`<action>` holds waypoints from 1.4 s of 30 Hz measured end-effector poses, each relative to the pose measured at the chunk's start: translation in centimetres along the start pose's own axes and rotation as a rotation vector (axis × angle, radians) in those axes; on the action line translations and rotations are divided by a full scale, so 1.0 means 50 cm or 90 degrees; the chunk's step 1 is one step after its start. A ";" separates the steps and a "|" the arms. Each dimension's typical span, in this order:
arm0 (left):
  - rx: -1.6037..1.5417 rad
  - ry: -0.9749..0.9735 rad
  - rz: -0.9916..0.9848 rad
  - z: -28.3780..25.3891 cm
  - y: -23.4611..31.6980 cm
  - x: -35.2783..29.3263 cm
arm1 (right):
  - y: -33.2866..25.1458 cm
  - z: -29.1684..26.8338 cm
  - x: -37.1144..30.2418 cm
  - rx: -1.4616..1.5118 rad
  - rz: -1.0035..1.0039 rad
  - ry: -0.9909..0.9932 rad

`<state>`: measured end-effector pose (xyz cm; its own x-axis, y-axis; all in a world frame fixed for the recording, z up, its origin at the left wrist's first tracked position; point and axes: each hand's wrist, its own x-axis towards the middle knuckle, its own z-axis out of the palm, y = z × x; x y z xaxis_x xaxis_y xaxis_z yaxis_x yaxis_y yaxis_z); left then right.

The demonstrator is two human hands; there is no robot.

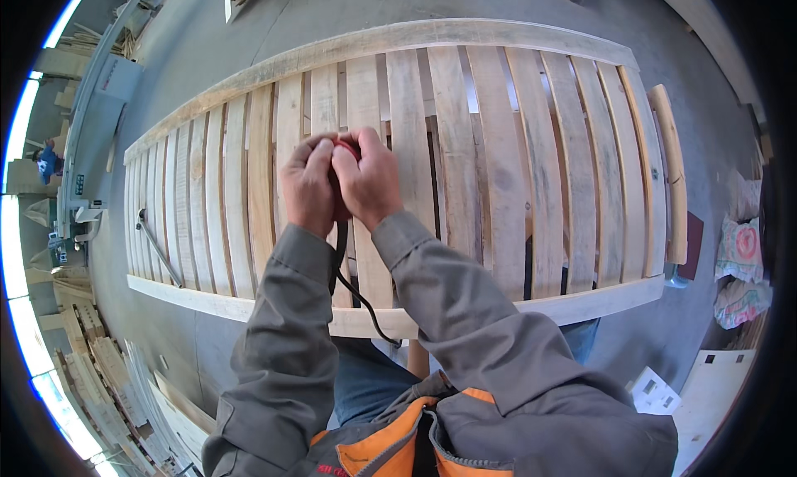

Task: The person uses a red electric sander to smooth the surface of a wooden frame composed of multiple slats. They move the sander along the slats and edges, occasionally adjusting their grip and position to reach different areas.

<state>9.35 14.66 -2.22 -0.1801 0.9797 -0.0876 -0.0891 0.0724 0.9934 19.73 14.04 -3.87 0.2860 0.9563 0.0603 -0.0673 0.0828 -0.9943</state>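
Note:
Both of my hands are closed together around a red object with a black cord, over the middle of a wooden slatted frame. My left hand wraps its left side, and my right hand grips from the right. Only bits of the red body show between and below my palms, so its exact kind is hidden. From it the cord drops between my forearms to the frame's near rail. Toward the left end, a slim hammer-like tool lies across the slats.
A separate curved wooden piece stands at the frame's right end. Timber stacks and a long machine line the left side, where a person in blue is visible. Printed sacks lie at the far right.

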 end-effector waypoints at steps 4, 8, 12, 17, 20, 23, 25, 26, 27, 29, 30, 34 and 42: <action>0.014 0.000 -0.011 0.004 -0.005 -0.068 | -0.008 -0.029 -0.055 0.034 0.016 -0.003; -0.008 0.000 -0.027 0.010 0.000 -0.047 | -0.021 -0.033 -0.038 0.002 0.017 -0.011; -0.020 -0.004 -0.033 0.018 0.009 0.003 | -0.013 -0.020 0.009 0.033 0.020 -0.004; -0.018 0.001 -0.028 0.040 0.014 0.040 | 0.005 -0.011 0.055 -0.003 -0.005 0.000; -0.015 0.000 -0.015 0.045 0.017 0.075 | -0.002 -0.003 0.088 0.022 0.002 0.007; -0.030 0.006 -0.029 0.060 0.025 0.105 | -0.004 -0.002 0.123 0.022 0.021 -0.005; -0.020 0.007 -0.021 0.069 0.030 0.128 | -0.005 0.002 0.148 0.022 0.022 -0.009; -0.016 0.005 -0.016 0.074 0.031 0.137 | -0.005 0.003 0.159 0.017 0.018 -0.005; -0.013 0.003 -0.012 0.076 0.029 0.148 | -0.005 0.004 0.169 0.012 0.017 -0.004; -0.014 0.001 -0.003 0.077 0.028 0.176 | -0.005 0.012 0.192 0.003 0.015 -0.004; -0.016 -0.001 -0.004 0.082 0.030 0.187 | -0.001 0.015 0.206 -0.008 -0.004 0.004; -0.024 -0.003 -0.003 0.094 0.038 0.241 | 0.005 0.030 0.262 -0.005 0.005 0.007; 0.056 0.016 0.017 0.094 0.058 0.316 | 0.010 0.078 0.332 0.007 0.001 -0.006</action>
<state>10.86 31.24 -0.38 -0.2067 0.9765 -0.0617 0.0015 0.0634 0.9980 20.71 31.03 -3.03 0.2762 0.9593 0.0590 -0.0786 0.0837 -0.9934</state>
